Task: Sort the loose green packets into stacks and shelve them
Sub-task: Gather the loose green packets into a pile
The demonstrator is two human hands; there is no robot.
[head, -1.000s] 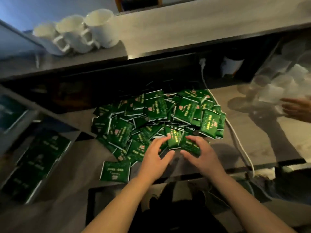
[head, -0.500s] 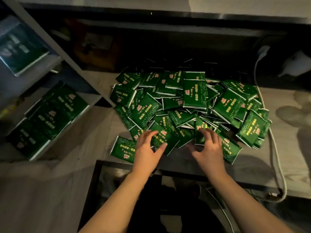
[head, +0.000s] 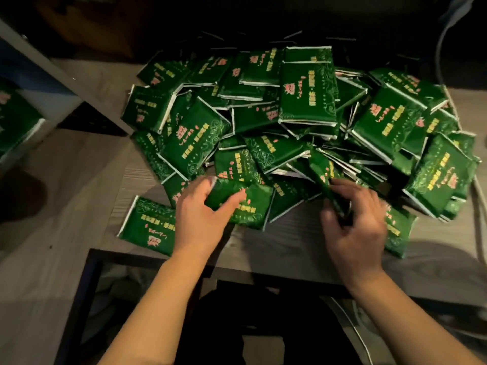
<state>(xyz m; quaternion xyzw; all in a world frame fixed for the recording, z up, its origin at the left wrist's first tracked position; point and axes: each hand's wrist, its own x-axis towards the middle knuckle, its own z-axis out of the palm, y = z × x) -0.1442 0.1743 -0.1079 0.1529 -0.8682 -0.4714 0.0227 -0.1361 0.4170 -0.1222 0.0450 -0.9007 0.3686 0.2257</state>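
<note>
A large heap of loose green packets (head: 305,101) with gold and pink print covers the wooden table (head: 276,248). My left hand (head: 203,219) grips one flat packet (head: 245,206) at the heap's near edge, thumb on top. My right hand (head: 353,222) closes on another packet (head: 326,185), lifted and tilted on edge. A single packet (head: 150,225) lies apart, just left of my left hand. Some shelved packets (head: 13,122) show at the far left, partly cut off.
A grey shelf frame (head: 60,75) slants along the left. A white cable (head: 477,191) runs down the table's right side. The table's dark front edge (head: 158,256) lies under my forearms, with the dark floor below. The back is in shadow.
The view has dropped and come closer to the heap. Both hands went from resting on packets to gripping one each; the right one has tipped its packet up on edge.
</note>
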